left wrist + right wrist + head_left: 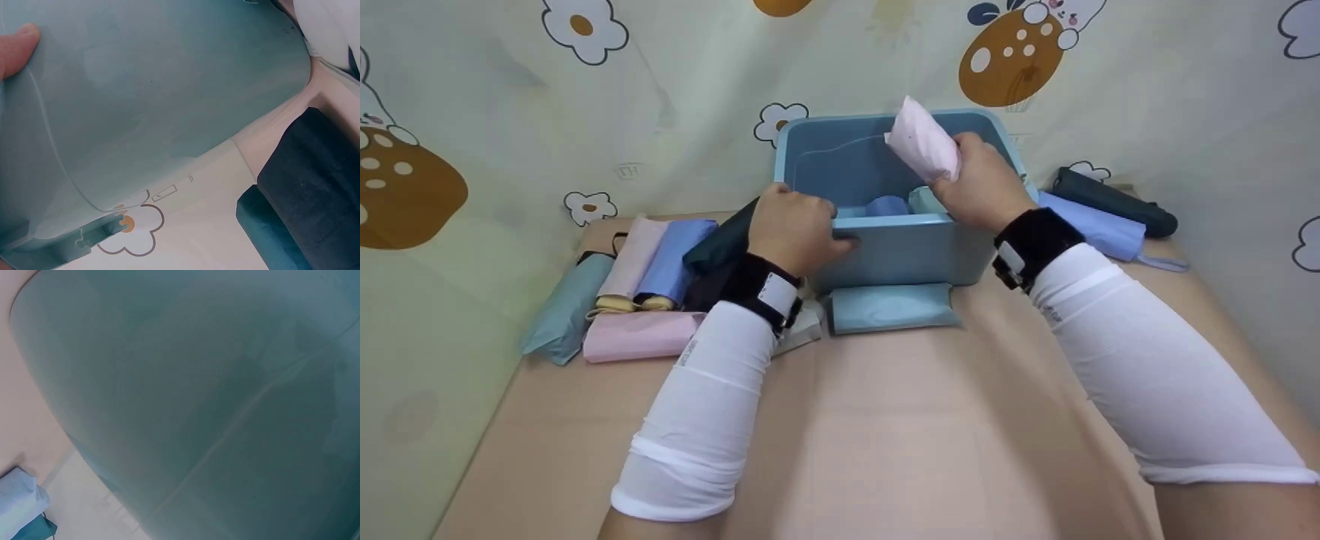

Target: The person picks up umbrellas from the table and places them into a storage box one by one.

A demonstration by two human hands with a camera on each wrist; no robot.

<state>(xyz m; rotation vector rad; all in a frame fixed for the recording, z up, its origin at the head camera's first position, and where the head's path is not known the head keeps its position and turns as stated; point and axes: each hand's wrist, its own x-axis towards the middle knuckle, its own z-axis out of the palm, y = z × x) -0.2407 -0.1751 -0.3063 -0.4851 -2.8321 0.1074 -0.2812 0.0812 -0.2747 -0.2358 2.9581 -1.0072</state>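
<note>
Grips a pale pink, soft-looking cylindrical bundle (922, 142) in the right hand (986, 184), with fingers curled round its lower end. Holds it tilted, with the upper end leaning left, over the opening of a blue rectangular plastic bin (900, 255); cannot tell whether touching the rim. Clasps the bin's rim near its front left corner in the left hand (793, 229), with the thumb (18, 52) against the outer wall in the left wrist view. Wears white sleeves (697, 420) and black wristbands (1046, 238) on both arms. Has inside the bin a rounded blue roll (887, 206) and a pale green roll (924, 199), both partly hidden by the near wall. Has to the left, on a beige surface (900, 420), a teal-green pouch (568, 307), a long pale pink roll (631, 259), a long blue roll (675, 255), a dark green roll (712, 249) and, in front, a pink bundle lying crosswise (643, 336). Has just before the bin a teal oblong pouch (892, 308); to its right, a blue bundle with a loop (1099, 226) beside a blackish roll (1110, 202).
</note>
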